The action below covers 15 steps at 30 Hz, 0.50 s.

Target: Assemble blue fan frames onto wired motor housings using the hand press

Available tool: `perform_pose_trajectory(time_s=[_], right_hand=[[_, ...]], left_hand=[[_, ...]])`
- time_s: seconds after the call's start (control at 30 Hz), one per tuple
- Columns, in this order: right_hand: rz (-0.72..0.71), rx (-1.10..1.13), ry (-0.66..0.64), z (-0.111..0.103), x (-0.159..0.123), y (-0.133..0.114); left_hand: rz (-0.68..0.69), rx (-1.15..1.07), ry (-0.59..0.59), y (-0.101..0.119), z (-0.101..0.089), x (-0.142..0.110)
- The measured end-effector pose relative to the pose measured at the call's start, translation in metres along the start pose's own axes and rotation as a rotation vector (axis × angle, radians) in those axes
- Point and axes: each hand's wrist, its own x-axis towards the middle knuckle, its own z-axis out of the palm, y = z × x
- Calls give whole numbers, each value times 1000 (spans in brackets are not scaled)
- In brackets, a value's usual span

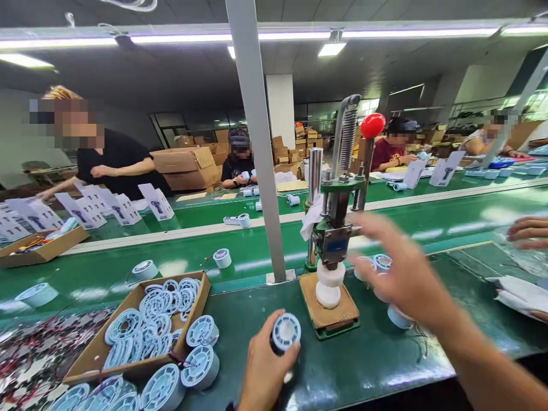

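Observation:
My left hand grips a small round light-blue plastic housing with a spoked face, fingers and thumb wrapped around its sides, just above the green table. My right hand, smeared by motion, is raised to the right of a hand press. Its fingers look stretched and apart, with nothing visible in them. The press has a red ball knob on its lever, above that hand. Beneath the ram, two white round blocks are stacked on a brown base plate. Partly behind my right hand stand several light-blue housings.
At left, a cardboard tray holds light-blue rings, with several housings beside it and wired parts farther left. A metal post rises behind. A co-worker's hand is at right; others sit across the green conveyor.

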Motion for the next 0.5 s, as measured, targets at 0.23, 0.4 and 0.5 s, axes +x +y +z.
perform_pose_trajectory(time_s=[0.23,0.4,0.5], right_hand=[[141,238,288,-30,191,61],[140,303,248,-14,199,72],[160,297,246,-22,194,64]], left_hand=[[206,-266,-80,65,32,72],[303,-367,-238,73,63,97],[325,-371,-316,74,69,99]])
